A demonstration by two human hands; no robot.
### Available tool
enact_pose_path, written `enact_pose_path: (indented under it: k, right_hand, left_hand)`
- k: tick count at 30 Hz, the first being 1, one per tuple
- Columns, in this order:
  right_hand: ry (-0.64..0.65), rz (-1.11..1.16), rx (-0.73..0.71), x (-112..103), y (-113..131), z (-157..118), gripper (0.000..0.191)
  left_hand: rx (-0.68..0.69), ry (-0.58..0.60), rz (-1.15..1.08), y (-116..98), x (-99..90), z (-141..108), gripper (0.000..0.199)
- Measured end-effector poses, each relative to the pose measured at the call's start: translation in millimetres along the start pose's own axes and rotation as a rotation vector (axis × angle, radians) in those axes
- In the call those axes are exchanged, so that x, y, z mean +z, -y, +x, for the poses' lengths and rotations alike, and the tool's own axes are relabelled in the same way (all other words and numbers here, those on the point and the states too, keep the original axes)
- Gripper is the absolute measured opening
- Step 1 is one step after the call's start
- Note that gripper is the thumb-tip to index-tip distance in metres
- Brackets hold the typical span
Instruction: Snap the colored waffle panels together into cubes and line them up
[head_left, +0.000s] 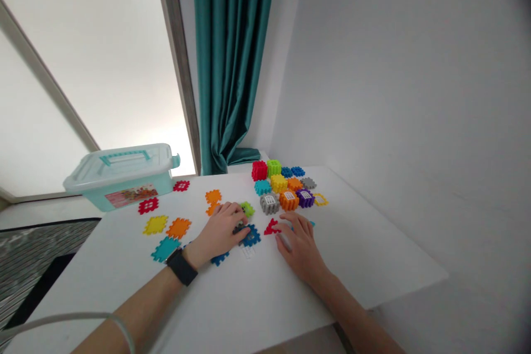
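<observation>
My left hand (222, 229), with a black watch at the wrist, is bent over a small group of interlocking plastic tiles. Its thumb and fingers close around the near corner of a blue tile (252, 236); a grey tile beneath is mostly covered. Past the fingertips shows a lime-green tile (248, 209), and another blue tile (219, 259) lies under the wrist side. My right hand (299, 246) rests on the table with fingers apart, index fingertip at a red triangular tile (271, 227). A light-blue tile is largely hidden behind that hand.
Behind the hands stand stacked tiles, including a red stack (259, 171), a grey stack (269, 204) and a purple stack (305, 198). Loose yellow (156, 225), orange (178, 228) and teal (166, 249) tiles lie at left. A lidded turquoise box (124, 177) stands at the far left edge.
</observation>
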State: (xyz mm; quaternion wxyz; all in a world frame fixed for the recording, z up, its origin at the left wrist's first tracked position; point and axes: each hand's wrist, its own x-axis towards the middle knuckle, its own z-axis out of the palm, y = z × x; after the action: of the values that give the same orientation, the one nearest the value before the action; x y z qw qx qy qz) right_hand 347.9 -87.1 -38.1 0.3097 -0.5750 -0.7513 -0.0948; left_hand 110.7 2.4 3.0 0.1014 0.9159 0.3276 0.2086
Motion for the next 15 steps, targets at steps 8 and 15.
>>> enact_pose_path:
  k: [8, 15]
  right_hand:
    - [0.180, 0.104, -0.187, 15, 37, 13, 0.027]
    - [0.253, 0.142, -0.221, 23, 47, 23, 0.024]
  left_hand:
    - [-0.027, 0.003, 0.029, 16, -20.9, -43, 0.011]
    - [0.051, -0.005, 0.032, 15, -21.2, -59, 0.024]
